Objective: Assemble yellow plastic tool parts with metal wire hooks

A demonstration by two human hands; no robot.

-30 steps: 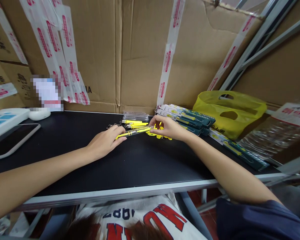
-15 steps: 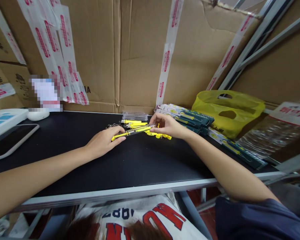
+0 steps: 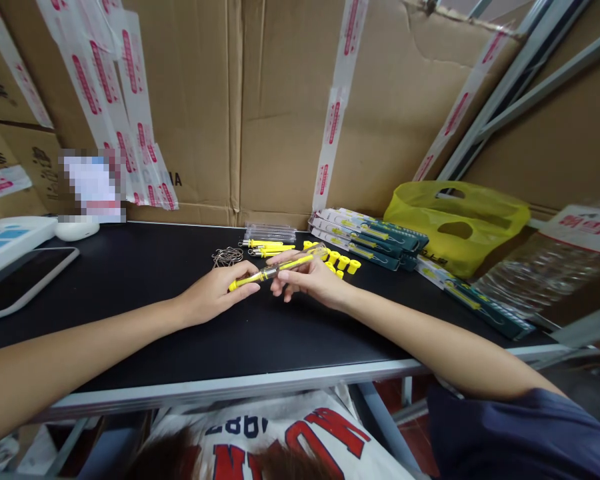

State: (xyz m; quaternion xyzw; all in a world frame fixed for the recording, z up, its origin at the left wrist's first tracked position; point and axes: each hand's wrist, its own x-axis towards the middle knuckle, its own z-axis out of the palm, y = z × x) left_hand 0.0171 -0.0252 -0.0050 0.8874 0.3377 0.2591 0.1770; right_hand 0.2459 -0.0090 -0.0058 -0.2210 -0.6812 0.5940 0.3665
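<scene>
My left hand point(image 3: 229, 285) pinches the yellow end of a clear-tubed spring scale point(image 3: 269, 272), held slanted above the black table. Closer to its clear end, my right hand point(image 3: 307, 279) grips the same tube between thumb and fingers. Behind the hands lie several yellow inner rods with metal ends point(image 3: 267, 253) and a stack of clear tubes point(image 3: 271, 231). A tangle of wire hooks point(image 3: 228, 257) rests just beyond my left hand. Small yellow caps point(image 3: 353, 266) are scattered past my right hand, which partly hides them.
Printed boxes point(image 3: 375, 237) are stacked at the back right, one box point(image 3: 475, 303) apart nearer the edge. Beside them are a yellow plastic bag point(image 3: 455, 227) and a large clear bottle point(image 3: 530, 267). A phone point(image 3: 25, 280) lies left. Cardboard point(image 3: 280, 120) walls the back.
My right hand has moved down and turned, now gripping the tube from below. The clear end of the spring scale is tilted up more. More yellow caps and the wire hooks show.
</scene>
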